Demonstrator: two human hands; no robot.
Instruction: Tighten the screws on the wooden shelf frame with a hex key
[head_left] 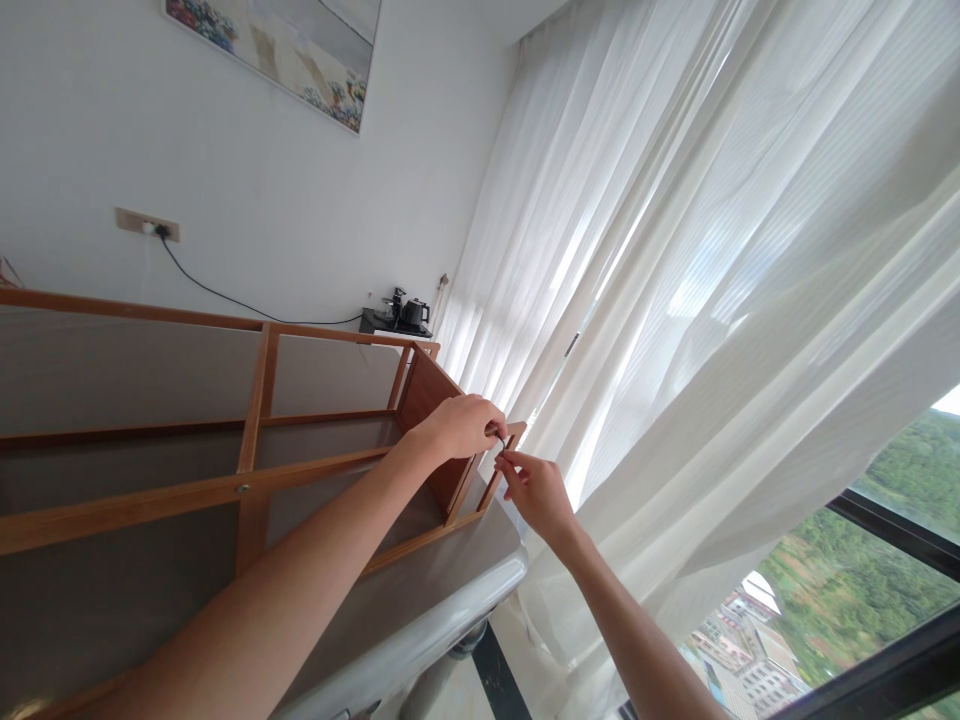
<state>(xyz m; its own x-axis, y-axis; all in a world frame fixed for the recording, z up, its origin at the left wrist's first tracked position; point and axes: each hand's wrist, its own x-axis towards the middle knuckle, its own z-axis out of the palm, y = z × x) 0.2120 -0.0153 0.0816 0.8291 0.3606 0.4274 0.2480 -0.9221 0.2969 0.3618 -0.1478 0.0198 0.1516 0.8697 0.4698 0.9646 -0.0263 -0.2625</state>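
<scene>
A long brown wooden frame [187, 495] with crossbars and a solid panel [431, 400] near its right end lies on a table [480, 578]. At that end my left hand [463, 425] is closed, its fingertips at the frame's top corner. Just right of it, my right hand [536, 490] pinches with thumb and forefinger. Between the fingertips of both hands shows a thin dark bent rod [502, 443], like a hex key; its ends are hidden by the fingers. A round metal bolt head [242, 489] sits in the frame's near rail.
White sheer curtains [645, 330] hang close to the right of my hands. Beyond the frame, a black kettle [414, 313] stands on a dark tray [375, 322], its cord running to a wall socket [148, 224]. A window [885, 530] is at the lower right.
</scene>
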